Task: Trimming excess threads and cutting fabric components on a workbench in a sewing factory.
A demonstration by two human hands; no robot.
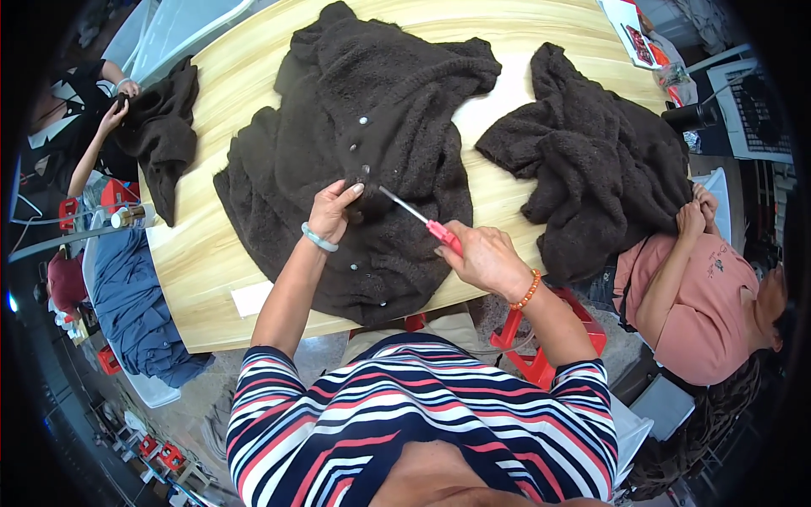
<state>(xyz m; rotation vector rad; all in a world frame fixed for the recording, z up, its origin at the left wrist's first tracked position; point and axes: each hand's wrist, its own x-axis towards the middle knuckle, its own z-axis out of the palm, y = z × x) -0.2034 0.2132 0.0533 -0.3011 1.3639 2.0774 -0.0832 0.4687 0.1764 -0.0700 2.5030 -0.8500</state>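
A dark brown fuzzy cardigan lies spread in front of me, with several pale shiny buttons down its front. My left hand is closed in a pinch on the cardigan's front edge, beside a button. Wrapped in my right hand is a slim tool with a red handle and a straight metal shaft. The shaft's tip points at the cloth just right of my left fingertips. Whether it touches the cloth I cannot tell, nor exactly what kind of tool it is.
A second dark brown garment lies at the right of the wooden table, held by a person in pink. Another person's hands handle dark cloth at the far left. Blue clothing fills a white bin. A white paper lies near the front edge.
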